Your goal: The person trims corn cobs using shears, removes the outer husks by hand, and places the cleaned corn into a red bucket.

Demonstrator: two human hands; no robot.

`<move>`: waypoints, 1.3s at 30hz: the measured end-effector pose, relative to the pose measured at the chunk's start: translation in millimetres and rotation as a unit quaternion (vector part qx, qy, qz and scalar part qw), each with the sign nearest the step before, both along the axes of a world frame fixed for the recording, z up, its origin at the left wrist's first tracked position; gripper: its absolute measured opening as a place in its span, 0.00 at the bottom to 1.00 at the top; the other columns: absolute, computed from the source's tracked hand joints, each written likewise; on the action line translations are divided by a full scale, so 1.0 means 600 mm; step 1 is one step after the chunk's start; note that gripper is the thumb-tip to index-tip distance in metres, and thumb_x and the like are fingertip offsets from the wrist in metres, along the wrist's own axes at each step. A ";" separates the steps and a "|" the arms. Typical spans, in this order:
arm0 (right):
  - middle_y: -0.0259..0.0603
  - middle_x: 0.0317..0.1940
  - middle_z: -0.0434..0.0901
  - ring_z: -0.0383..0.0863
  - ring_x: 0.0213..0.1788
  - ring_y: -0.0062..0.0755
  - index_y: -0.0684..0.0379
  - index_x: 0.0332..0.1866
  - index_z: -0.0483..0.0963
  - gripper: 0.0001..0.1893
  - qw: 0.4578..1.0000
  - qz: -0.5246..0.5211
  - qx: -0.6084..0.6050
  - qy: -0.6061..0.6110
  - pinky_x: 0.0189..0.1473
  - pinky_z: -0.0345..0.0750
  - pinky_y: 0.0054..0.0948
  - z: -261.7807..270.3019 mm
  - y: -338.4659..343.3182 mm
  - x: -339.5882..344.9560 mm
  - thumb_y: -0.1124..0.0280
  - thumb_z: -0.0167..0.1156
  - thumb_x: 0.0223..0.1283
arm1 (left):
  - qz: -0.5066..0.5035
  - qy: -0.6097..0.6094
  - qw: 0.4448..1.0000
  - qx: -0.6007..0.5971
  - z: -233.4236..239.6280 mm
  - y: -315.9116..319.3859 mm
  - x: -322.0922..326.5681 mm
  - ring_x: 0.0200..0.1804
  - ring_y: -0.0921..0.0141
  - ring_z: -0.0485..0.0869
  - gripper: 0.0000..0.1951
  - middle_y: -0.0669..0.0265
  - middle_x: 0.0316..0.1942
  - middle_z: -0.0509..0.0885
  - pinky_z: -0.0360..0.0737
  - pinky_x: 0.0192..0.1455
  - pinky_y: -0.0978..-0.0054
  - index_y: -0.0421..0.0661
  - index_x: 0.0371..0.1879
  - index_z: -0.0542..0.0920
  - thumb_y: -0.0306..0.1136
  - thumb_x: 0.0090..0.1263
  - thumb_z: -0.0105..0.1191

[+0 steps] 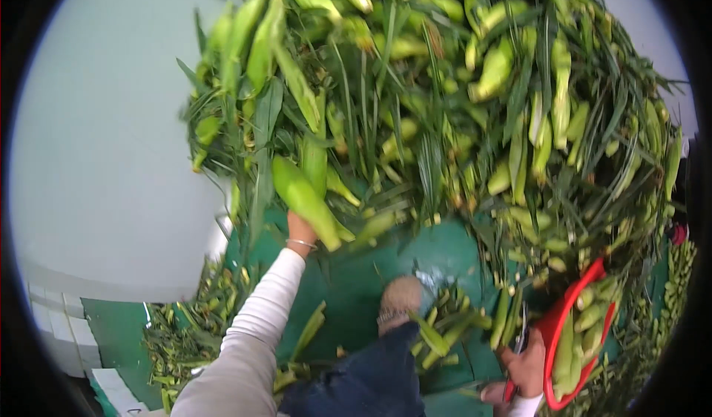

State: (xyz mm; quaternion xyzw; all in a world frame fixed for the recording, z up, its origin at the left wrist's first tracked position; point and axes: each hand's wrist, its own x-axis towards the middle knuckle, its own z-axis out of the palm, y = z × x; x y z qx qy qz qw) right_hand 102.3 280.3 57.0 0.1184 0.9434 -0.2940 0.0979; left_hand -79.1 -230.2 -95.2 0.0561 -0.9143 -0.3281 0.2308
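My left hand (pixel 301 228) is at the near edge of a tall heap of corn, under a large green ear of corn in its husk (pixel 306 200); most of its fingers are hidden behind the ear. At the lower right, my right hand (pixel 525 364) is closed around a tool with red handles (pixel 509 390) and a narrow metal blade (pixel 523 328), beside the rim of a red plastic basket (pixel 548 356). Several ears in pale green husks (pixel 578 336) lie in the basket.
The heap of unhusked corn and long leaves (pixel 423 83) fills the upper middle and right. Cut leaves and husks (pixel 189 339) lie on the green floor (pixel 356 289) at the left and by my shoe (pixel 399 303). A pale wall (pixel 111 139) stands at left.
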 end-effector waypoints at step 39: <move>0.41 0.44 0.78 0.77 0.46 0.27 0.69 0.56 0.66 0.27 0.824 -0.223 -0.521 -0.006 0.51 0.74 0.27 -0.114 -0.125 -0.032 0.74 0.66 0.51 | -0.036 -0.166 0.702 0.691 0.152 0.403 0.054 0.54 0.59 0.78 0.21 0.58 0.52 0.78 0.75 0.59 0.51 0.45 0.53 0.72 0.41 0.66 0.60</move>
